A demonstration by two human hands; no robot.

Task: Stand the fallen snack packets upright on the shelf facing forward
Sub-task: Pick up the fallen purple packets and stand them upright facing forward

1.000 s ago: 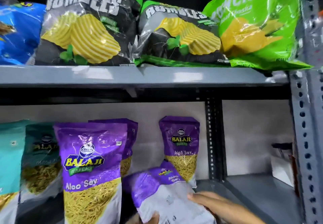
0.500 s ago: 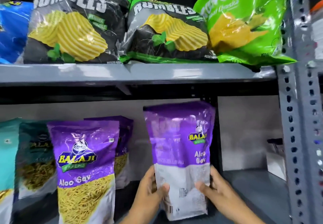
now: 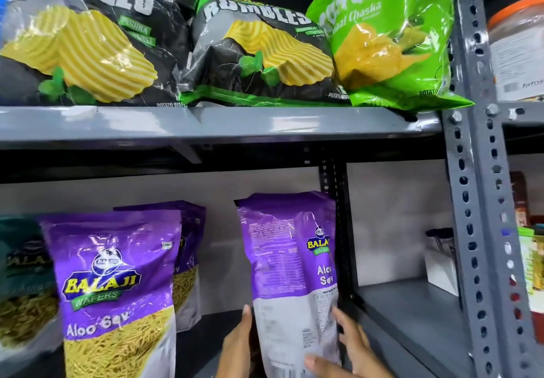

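Both hands hold one purple Aloo Sev packet (image 3: 290,274) upright on the lower shelf (image 3: 412,315), w/ its back panel (fine print, white lower part) turned mostly toward the camera and the logo side angled off to the right. Left hand (image 3: 235,345) is pressed flat against the packet's left edge, fingers up along it. Right hand (image 3: 350,348) is clamped on the lower right side, thumb across the front bottom, fingers wrapped round the right edge. Bottom of the packet is cut off by the frame edge so can't tell if it rests on the shelf.

To the left, well apart from the held one, a 2nd purple packet (image 3: 117,289) stands upright facing fwd, "Balaji Wafers Aloo Sev" readable. A 3rd purple packet (image 3: 188,259) stands just behind it, partly hidden. Far left: a teal packet (image 3: 23,277), upright, blurred.

Upper shelf (image 3: 220,124) carries two black-and-green Rumbles chip bags (image 3: 88,47) (image 3: 262,53) leaning back, plus a bright green chip bag (image 3: 388,41) tilted, its bottom corner hanging over the shelf's front edge.

Right side: grey perforated upright post (image 3: 477,201). Small white box (image 3: 441,262) sits at the back of the lower shelf, near the post. Beyond the post, a jar w/ orange lid (image 3: 518,47) on the next rack
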